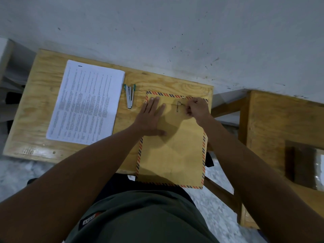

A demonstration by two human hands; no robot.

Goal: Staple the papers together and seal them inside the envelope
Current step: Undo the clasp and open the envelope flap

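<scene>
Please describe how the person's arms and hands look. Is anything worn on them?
Both forearms are bare up to the frame edge: no sleeves show. The left hand and right hand wear no gloves, and I see no rings, watch or bracelet. The dark green shirt carries a small patch with unreadable lettering near the hem.

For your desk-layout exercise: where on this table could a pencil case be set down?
Bare wood on the table lies beyond the envelope and stapler, and along the near edge below the papers. The strip between papers and envelope is crowded by the stapler and left hand.
</scene>
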